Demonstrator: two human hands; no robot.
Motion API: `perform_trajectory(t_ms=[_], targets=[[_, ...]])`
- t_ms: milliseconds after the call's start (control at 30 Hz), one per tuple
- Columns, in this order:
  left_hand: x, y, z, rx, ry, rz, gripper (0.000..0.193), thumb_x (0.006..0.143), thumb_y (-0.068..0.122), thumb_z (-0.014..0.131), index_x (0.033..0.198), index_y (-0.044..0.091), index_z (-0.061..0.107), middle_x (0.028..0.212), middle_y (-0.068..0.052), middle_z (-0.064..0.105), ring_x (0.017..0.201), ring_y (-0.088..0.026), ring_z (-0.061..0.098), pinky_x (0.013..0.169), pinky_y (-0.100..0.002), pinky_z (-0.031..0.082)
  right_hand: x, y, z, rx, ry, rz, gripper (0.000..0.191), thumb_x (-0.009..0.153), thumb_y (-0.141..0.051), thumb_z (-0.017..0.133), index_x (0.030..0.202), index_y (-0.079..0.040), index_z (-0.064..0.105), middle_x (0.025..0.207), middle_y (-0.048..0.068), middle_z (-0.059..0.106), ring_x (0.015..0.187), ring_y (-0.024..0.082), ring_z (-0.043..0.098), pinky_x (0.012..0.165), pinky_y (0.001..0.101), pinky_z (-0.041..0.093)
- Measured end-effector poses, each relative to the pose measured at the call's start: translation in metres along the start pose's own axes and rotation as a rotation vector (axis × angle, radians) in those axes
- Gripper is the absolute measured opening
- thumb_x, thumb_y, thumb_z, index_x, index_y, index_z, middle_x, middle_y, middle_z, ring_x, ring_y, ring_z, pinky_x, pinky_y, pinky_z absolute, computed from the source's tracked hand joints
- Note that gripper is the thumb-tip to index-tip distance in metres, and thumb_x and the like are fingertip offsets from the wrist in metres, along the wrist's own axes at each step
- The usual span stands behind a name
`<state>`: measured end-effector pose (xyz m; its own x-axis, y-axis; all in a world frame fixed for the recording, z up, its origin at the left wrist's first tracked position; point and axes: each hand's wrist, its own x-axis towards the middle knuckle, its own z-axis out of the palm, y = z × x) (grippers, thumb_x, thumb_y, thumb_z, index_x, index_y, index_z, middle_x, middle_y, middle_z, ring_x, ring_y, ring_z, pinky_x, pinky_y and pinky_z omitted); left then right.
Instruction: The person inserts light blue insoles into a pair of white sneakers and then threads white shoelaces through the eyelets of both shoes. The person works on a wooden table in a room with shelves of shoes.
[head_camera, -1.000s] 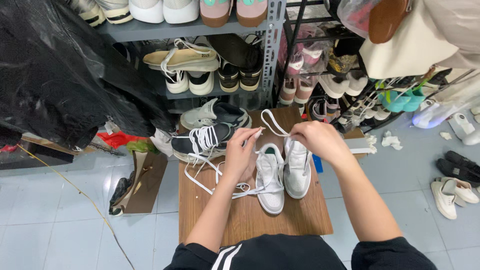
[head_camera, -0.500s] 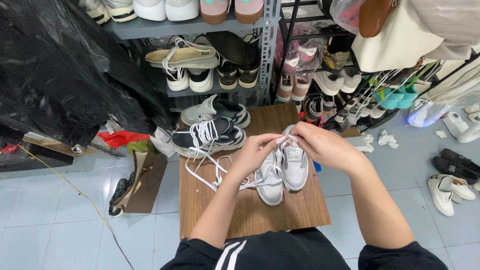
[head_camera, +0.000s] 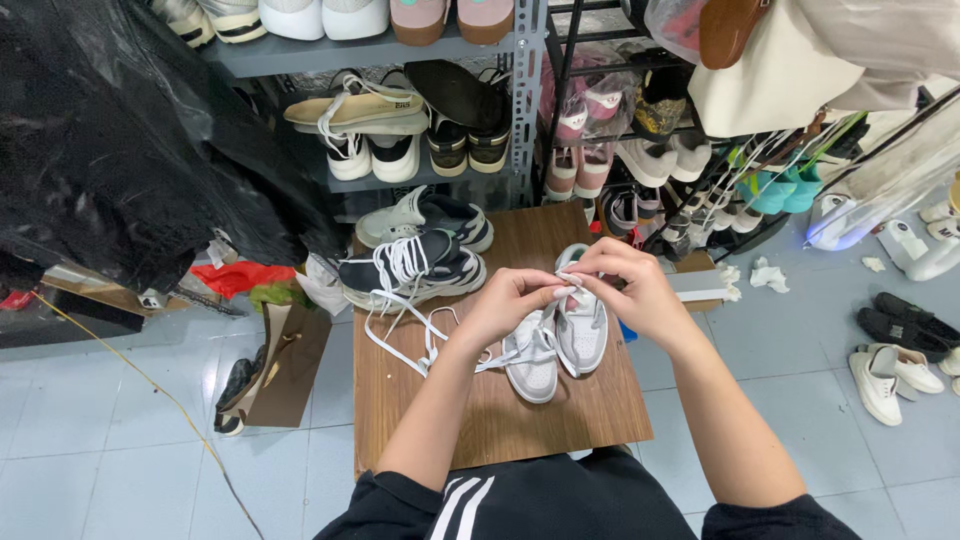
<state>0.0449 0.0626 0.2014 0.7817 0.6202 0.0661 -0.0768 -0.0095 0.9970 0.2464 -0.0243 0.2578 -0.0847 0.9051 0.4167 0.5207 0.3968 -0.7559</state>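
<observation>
A pair of grey and white sneakers (head_camera: 558, 350) lies side by side on a small wooden table (head_camera: 500, 420). Both my hands meet above the right-hand sneaker. My left hand (head_camera: 512, 302) pinches a white shoelace (head_camera: 405, 345) that trails off in loops to the left over the table. My right hand (head_camera: 628, 290) grips the same lace at the sneaker's top, fingertips touching those of the left hand.
A dark sneaker with white laces (head_camera: 410, 270) and a grey one (head_camera: 425, 215) sit at the table's back left. Metal shelves (head_camera: 400, 170) full of shoes stand behind. A black plastic sheet (head_camera: 110, 150) hangs at the left. Loose shoes (head_camera: 895, 365) lie on the tiled floor at the right.
My hands have come down from a raised lace pull and closed together over the right sneaker. The lace, earlier held high, now lies lower, near the shoe's top.
</observation>
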Motion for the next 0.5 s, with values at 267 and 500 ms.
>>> perform_trajectory(t_ms=[267, 500], targets=[[0.007, -0.004, 0.005, 0.022, 0.021, -0.052, 0.025, 0.099, 0.022, 0.069, 0.106, 0.001, 0.079, 0.090, -0.001, 0.077, 0.080, -0.004, 0.061, 0.072, -0.024, 0.048, -0.016, 0.021, 0.011, 0.320, 0.081, 0.190, 0.015, 0.095, -0.004, 0.068, 0.108, 0.000, 0.075, 0.102, 0.002, 0.066, 0.089, 0.009, 0.068, 0.075, 0.0240, 0.057], [0.016, -0.024, 0.006, 0.084, 0.035, -0.038, 0.020, 0.095, 0.015, 0.075, 0.107, 0.000, 0.078, 0.093, -0.003, 0.076, 0.083, -0.005, 0.062, 0.075, -0.026, 0.053, -0.028, 0.056, 0.024, 0.321, 0.201, 0.168, 0.014, 0.098, -0.005, 0.071, 0.108, 0.002, 0.076, 0.106, 0.003, 0.066, 0.093, 0.007, 0.063, 0.077, 0.0214, 0.051]])
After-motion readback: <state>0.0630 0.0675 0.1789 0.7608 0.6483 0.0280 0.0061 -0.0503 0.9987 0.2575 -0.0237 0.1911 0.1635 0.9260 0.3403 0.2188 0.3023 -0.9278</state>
